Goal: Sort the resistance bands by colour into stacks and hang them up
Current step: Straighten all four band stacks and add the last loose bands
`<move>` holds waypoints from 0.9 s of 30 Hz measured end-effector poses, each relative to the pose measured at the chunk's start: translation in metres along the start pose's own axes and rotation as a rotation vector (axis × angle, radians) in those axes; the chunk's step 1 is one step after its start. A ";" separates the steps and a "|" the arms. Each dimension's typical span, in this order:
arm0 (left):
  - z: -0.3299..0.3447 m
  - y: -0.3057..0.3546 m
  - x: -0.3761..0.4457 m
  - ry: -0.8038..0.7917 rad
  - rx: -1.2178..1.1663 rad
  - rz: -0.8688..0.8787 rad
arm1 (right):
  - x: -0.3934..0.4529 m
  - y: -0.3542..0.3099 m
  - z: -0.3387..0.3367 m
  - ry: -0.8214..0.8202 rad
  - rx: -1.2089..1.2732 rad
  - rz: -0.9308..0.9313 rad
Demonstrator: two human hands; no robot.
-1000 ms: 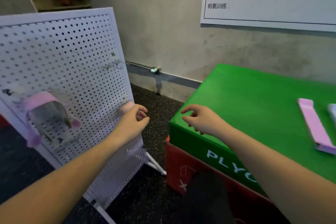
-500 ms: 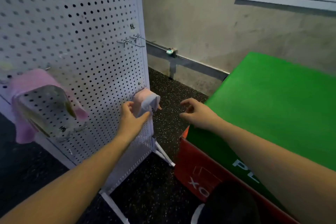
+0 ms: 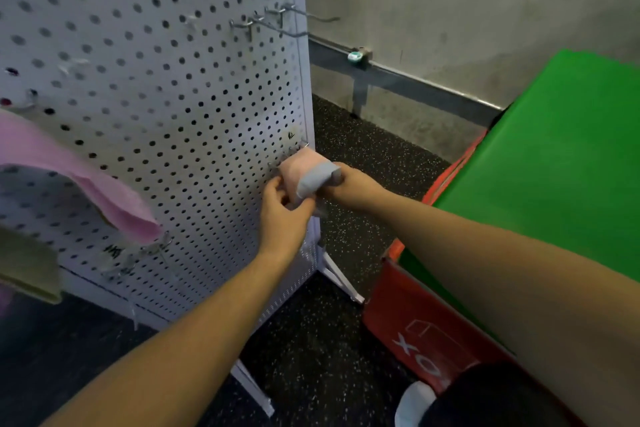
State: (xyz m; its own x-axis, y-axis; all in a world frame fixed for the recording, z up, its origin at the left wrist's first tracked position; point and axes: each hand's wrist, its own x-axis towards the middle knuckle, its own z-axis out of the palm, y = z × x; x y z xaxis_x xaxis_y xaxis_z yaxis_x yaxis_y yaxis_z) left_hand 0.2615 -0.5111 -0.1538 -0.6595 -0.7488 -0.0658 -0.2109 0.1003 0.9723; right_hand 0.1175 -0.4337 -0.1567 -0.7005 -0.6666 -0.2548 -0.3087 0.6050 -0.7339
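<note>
Both hands' grip, left hand (image 3: pixel 282 215) and right hand (image 3: pixel 349 185), around pink-and-grey bands (image 3: pixel 304 173) on pegboard (image 3: pixel 156 80) hook.

Soft, even indoor light fills the scene, with no hard shadows and no glare; its source is not in view. The green box top (image 3: pixel 568 163) is strongly saturated. The wide lens bends straight lines, so the pegboard (image 3: pixel 149 87) edge bows. The left edge is smeared (the pink band (image 3: pixel 86 184) there is blurred), and the hooks (image 3: pixel 273 22) look soft.
</note>
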 end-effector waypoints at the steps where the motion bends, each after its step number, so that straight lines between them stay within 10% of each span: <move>1: 0.000 0.000 -0.001 0.021 -0.001 0.013 | 0.001 -0.001 0.002 0.005 -0.001 -0.017; 27: -0.014 0.068 -0.079 -0.005 0.187 0.429 | -0.132 -0.008 -0.098 0.551 -0.221 -0.230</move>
State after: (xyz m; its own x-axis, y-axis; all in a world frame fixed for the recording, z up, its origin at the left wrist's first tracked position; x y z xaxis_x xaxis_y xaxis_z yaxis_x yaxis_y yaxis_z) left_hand 0.3091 -0.4544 -0.0798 -0.7192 -0.6106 0.3315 -0.0445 0.5166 0.8551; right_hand 0.1491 -0.3079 -0.0552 -0.8105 -0.5040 0.2983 -0.5749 0.5876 -0.5694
